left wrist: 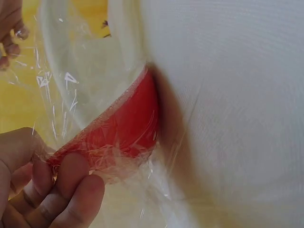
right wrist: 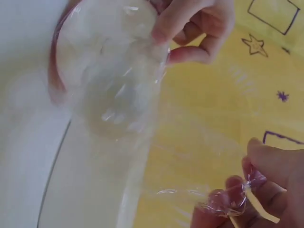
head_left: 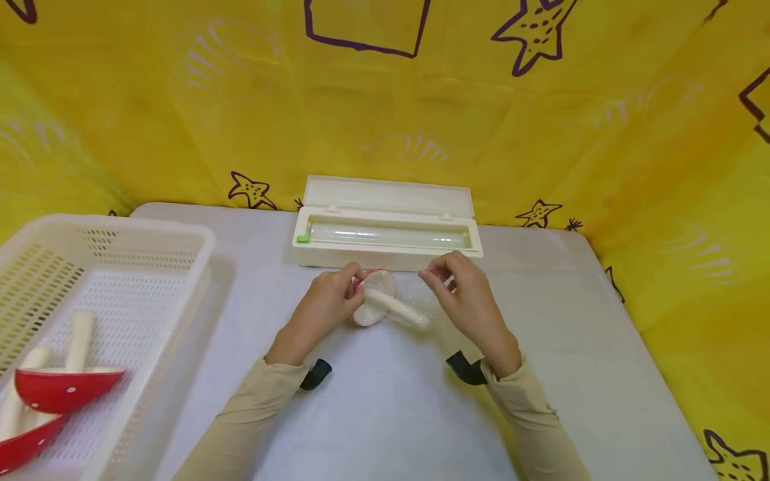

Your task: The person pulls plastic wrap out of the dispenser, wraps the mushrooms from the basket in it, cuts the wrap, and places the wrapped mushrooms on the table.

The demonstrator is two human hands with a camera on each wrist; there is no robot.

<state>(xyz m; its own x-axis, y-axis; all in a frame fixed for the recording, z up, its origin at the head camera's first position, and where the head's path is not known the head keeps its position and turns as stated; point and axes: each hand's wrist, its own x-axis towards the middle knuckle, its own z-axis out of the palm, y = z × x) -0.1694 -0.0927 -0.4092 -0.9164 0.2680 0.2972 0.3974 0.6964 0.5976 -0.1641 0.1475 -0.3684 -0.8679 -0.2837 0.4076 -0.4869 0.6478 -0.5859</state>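
A toy mushroom with a red cap [left wrist: 126, 123] and a white stem [head_left: 400, 308] lies tilted over the table, loosely covered in clear cling film. My left hand [head_left: 325, 297] pinches the rim of the cap, film included, between thumb and curled fingers. To the right of the stem, my right hand [head_left: 472, 300] pinches the film's gathered edge [right wrist: 228, 202]. From there the film stretches, sheer and shiny, back to the mushroom. In the right wrist view, the hollow cap underside shows through the film, and a thin yellowish strip hangs by the right fingers.
Behind the hands stands a white film box [head_left: 385, 257], lid raised, with a clear roll [head_left: 385, 234] inside and a green piece at its left end. A white perforated basket [head_left: 207, 254] at left holds red-capped toy mushrooms [head_left: 69, 391]. A yellow patterned cloth [head_left: 385, 100] hangs behind.
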